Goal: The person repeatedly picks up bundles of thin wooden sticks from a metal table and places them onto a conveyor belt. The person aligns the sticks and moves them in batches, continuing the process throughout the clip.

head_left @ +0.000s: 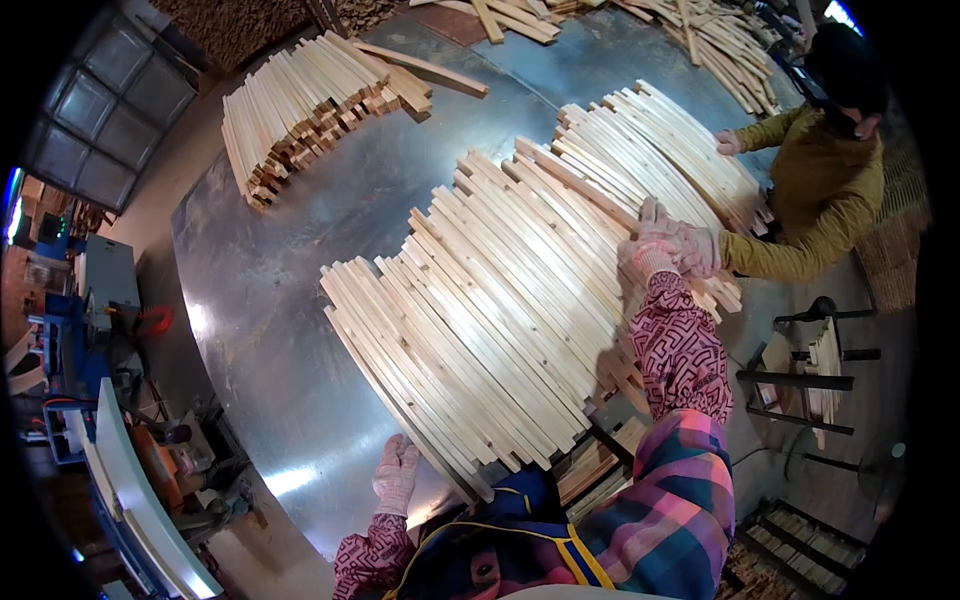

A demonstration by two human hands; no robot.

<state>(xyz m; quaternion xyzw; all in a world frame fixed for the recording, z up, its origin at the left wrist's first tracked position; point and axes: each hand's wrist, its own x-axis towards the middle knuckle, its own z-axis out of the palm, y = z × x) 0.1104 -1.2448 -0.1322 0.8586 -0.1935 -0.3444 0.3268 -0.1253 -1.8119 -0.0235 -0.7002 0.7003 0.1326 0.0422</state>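
A wide layer of pale wooden sticks [480,310] lies side by side on the metal-topped table. My left hand [396,475], in a pale knit glove, rests at the near left end of the layer. Its fingers are stretched out beside the outermost stick. Across the layer on its right side reaches my right hand [652,255], also gloved. It meets a co-worker's gloved hand [697,250], and the two overlap there. How my right fingers are bent, and whether they hold a stick, is hidden. One stick [575,180] lies askew on top, its near end close to these hands.
Beyond the co-worker's hand lies another group of sticks [660,150], the co-worker [830,180] standing at its right. A stacked pile [300,110] sits far left on the metal table [260,330]. Loose sticks [700,40] lie at the back. A black rack [800,380] stands right.
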